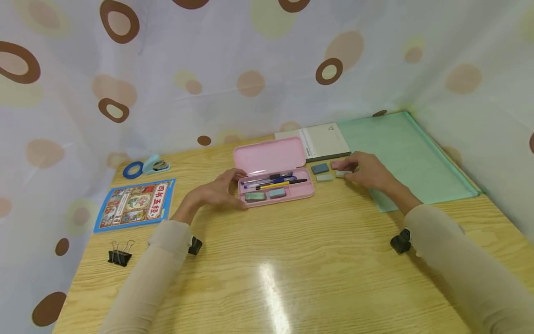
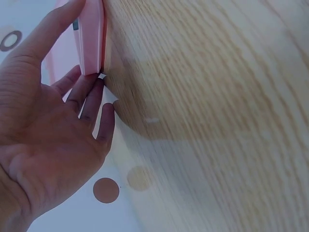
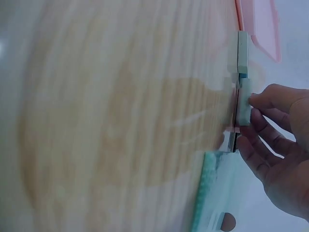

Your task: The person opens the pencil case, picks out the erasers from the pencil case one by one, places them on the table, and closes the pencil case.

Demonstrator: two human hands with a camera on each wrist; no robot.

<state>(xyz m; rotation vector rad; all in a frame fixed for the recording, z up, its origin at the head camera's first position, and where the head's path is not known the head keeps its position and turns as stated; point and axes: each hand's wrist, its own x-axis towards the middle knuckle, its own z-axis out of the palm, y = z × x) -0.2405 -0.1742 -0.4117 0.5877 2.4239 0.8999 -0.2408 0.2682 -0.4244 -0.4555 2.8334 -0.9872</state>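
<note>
A pink pencil case [image 1: 276, 202] lies with its lid raised, and inside are several pens [image 1: 271, 181], a green eraser [image 1: 255, 197] and a light blue eraser [image 1: 277, 193]. My left hand [image 1: 218, 189] holds the left end of the case, thumb at the near side and fingers at the far side. Right of the case, my right hand [image 1: 370, 171] pinches a whitish eraser [image 3: 245, 102] between thumb and fingers. Close by lie a blue eraser [image 1: 320, 168], a pale green eraser [image 1: 324, 177] and a pink eraser [image 1: 335, 164], partly hidden by my fingers.
Behind the erasers lies a notebook [image 1: 327, 139], beside a translucent green mat [image 1: 417, 162]. At left are blue tape [image 1: 133, 170], a light blue dispenser-like tool [image 1: 153, 165], a picture book [image 1: 135, 204] and black binder clips [image 1: 119, 257]. Patterned cloth [image 1: 267, 69] hangs behind the table.
</note>
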